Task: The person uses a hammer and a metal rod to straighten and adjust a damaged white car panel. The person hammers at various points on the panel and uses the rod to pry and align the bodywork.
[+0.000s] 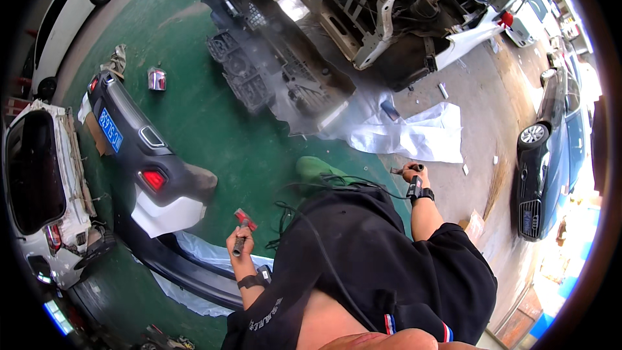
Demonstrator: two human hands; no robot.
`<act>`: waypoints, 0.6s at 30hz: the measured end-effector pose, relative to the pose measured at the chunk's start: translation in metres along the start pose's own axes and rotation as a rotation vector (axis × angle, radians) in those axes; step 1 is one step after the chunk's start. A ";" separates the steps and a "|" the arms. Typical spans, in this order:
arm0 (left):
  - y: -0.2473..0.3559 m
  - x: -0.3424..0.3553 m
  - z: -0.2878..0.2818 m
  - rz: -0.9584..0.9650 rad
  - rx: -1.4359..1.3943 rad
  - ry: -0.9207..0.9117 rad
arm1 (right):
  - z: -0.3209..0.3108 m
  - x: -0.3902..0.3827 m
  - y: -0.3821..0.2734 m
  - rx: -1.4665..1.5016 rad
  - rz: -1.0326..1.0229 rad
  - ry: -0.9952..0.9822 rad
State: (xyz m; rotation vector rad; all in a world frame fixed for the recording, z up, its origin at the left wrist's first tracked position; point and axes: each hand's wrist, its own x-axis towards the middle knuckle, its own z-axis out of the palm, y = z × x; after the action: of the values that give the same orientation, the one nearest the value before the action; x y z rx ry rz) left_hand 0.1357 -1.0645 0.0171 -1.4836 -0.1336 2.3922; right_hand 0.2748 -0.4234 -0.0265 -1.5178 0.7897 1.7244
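Note:
My left hand (237,242) holds an upright metal-handled tool (243,223) with a red head, beside my black-clad body. My right hand (411,177) is closed around a short dark metal tool (414,168) at my right side. Black cords (288,210) hang loosely across my front; what they connect to is unclear. At the left lies a detached rear bumper (136,129) with red lamps and a blue plate, above a long black bumper (201,282) on white sheeting.
A large dirty plastic undertray (272,58) lies ahead, beside a stripped car front (343,6) and crumpled white sheet (421,129). A paint can (157,79) stands on the green floor (175,129). Cars (544,155) line the right; damaged white bodywork (39,194) sits far left.

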 end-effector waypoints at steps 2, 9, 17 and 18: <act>0.006 -0.006 0.009 0.046 -0.045 -0.009 | 0.001 0.001 0.022 -0.097 0.006 -0.006; 0.041 -0.012 0.040 -0.044 -0.196 0.112 | 0.019 0.046 0.096 -1.483 -0.451 -0.394; 0.122 0.021 0.135 0.014 -0.323 0.246 | 0.079 0.029 0.314 -2.517 -1.203 -0.548; 0.124 0.016 0.161 0.029 -0.347 0.258 | 0.083 0.016 0.342 -2.333 -1.175 -0.709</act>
State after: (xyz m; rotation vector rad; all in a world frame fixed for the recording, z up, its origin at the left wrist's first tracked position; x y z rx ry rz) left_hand -0.0409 -1.1624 0.0458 -1.9448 -0.4887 2.2551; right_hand -0.0541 -0.5497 -0.0329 -1.2362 -2.7132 1.3107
